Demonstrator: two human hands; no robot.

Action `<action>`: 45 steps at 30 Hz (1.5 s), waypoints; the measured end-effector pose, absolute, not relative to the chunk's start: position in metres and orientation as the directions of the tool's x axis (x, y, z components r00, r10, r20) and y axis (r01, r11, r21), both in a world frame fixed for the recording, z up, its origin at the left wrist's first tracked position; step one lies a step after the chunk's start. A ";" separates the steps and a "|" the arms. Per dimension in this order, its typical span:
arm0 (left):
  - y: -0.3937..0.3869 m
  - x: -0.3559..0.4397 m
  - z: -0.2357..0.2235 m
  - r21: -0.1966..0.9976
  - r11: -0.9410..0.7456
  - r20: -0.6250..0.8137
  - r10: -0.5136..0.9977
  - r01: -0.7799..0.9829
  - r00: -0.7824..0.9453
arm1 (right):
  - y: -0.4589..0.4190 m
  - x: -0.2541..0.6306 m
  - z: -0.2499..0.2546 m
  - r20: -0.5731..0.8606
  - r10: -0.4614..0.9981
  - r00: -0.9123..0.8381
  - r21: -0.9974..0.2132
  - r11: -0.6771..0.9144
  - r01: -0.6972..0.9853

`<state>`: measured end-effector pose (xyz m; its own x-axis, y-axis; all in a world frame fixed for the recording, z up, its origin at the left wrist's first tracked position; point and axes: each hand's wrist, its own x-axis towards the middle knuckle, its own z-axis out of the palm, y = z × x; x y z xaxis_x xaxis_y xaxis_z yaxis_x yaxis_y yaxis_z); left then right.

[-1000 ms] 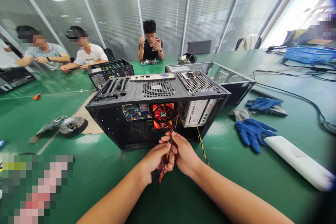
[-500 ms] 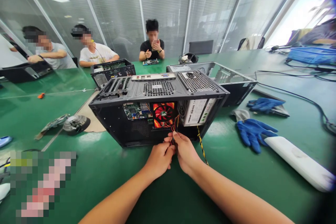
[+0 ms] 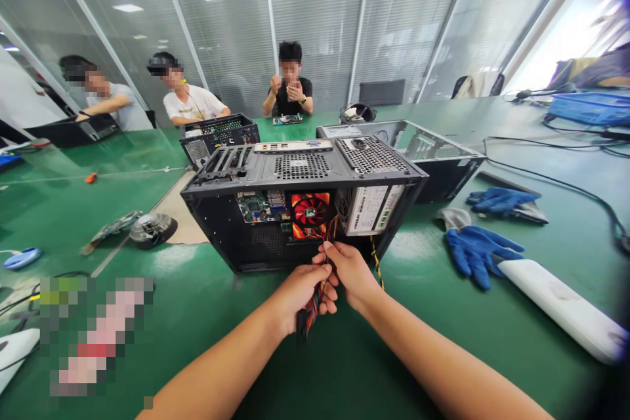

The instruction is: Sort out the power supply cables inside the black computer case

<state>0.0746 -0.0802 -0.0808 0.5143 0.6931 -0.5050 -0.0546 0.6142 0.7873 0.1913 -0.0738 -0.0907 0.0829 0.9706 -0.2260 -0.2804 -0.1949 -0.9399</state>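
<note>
An open computer case (image 3: 216, 230) lies in front of me with its rear panel facing up. Inside show a green motherboard (image 3: 256, 207), a red fan (image 3: 311, 211) and a power supply (image 3: 370, 210) with a white label. In front of the case, my left hand (image 3: 305, 285) is closed around a bundle of multicoloured power cables (image 3: 313, 312) whose dark end hangs below the palm. My right hand (image 3: 350, 272) pinches the same bundle nearer the case, fingertips close to the left hand's. A yellow-and-black twisted cable (image 3: 376, 261) hangs from the power supply beside my right hand.
Behind stand another open case (image 3: 443, 174) and a smaller one (image 3: 221, 134). Blue gloves (image 3: 475, 246) and a white bar-shaped object (image 3: 556, 305) lie right. A round metal-and-black part (image 3: 153, 230) sits left on cardboard (image 3: 189, 210). Several people (image 3: 290, 88) work across the green table.
The cable bundle now shows below my left hand, which has turned and opened slightly around it. The view has shifted a little left. The person opposite has raised a hand.
</note>
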 end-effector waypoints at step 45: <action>-0.072 0.077 -0.091 0.889 0.434 -0.450 0.762 0.148 0.466 | -0.063 0.205 -0.105 -0.107 0.989 0.098 -0.994 -0.103 -0.042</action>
